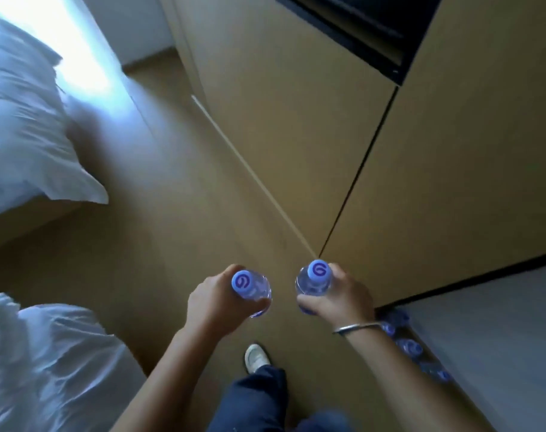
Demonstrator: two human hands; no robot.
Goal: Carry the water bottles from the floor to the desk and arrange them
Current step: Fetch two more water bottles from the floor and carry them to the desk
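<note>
My left hand [214, 302] grips a clear water bottle with a purple cap [255, 288], held upright above the floor. My right hand [340, 294] grips a second, identical bottle [315, 277], also upright, a short way to the right of the first. Several more bottles [410, 347] stand on the floor at the lower right, partly hidden behind my right forearm, along the foot of a grey surface [496, 332].
A tall tan cabinet [327, 120] fills the right side, with a dark recess [374, 32] at the top. White bedding [31, 126] lies at the left and lower left. Tan floor [159, 219] runs between them. My shoe [256, 358] and trouser leg show below.
</note>
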